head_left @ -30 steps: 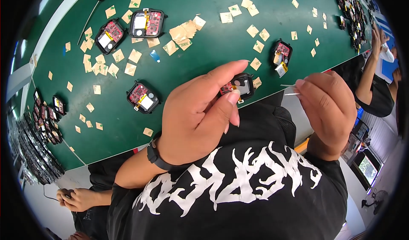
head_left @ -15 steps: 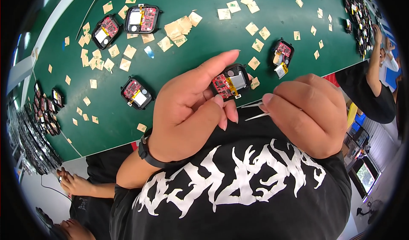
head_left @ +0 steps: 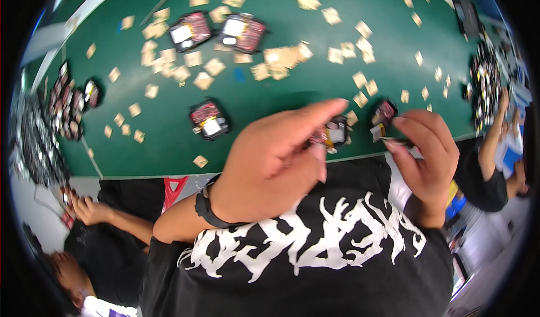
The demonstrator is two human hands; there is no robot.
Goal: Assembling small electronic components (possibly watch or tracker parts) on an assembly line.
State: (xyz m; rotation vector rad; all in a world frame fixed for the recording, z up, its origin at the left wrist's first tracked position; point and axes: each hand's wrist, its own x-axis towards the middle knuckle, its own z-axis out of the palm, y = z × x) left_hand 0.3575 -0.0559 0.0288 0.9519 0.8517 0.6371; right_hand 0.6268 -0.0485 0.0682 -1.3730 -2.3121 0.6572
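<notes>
My left hand (head_left: 275, 159) is closed around a small black device housing (head_left: 338, 131) with a red circuit board and silver battery inside. My fingers cover part of it. To the right, my right hand (head_left: 427, 154) has thumb and fingertips close together, with a blurred sliver of tweezers (head_left: 403, 143) between them. Those fingertips are right at a second open device (head_left: 385, 110) on the table. Its silver battery (head_left: 378, 132) hangs out toward me, beside the thumb. Blur hides whether the tweezers touch it.
Two open devices (head_left: 243, 33) lie at the far left, another (head_left: 209, 119) nearer. Tan paper squares (head_left: 284, 58) are scattered over the green table (head_left: 304, 83). More devices (head_left: 73, 103) pile up at the left edge and others (head_left: 485, 86) at the right. Co-workers' hands (head_left: 90, 210) show at both sides.
My right hand has moved away from the device in my left hand, over to the device on the table at the right. My left hand keeps its hold. The whole view has shifted.
</notes>
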